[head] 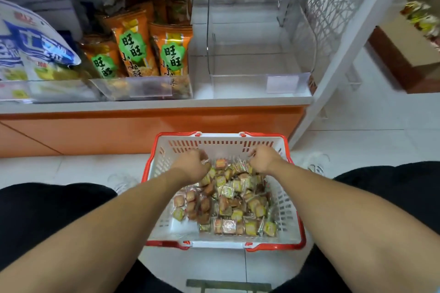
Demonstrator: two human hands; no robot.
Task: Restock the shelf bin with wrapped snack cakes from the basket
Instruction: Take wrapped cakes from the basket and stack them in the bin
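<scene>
Reaching 2 hands (194,165) into basket (222,143)

The orange foil snack bags (152,50) on the shelf carry green badges reading "旺旺", with "小小酥" beneath. Print on the blue-and-white bag (35,45) is too blurred to read.

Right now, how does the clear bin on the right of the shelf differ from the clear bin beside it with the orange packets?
The right bin holds nothing; the middle bin is packed with orange snack packets standing upright. The right bin looks wider than the middle bin. Both are clear plastic, sit on the same shelf, and carry a label holder on the front.
</scene>
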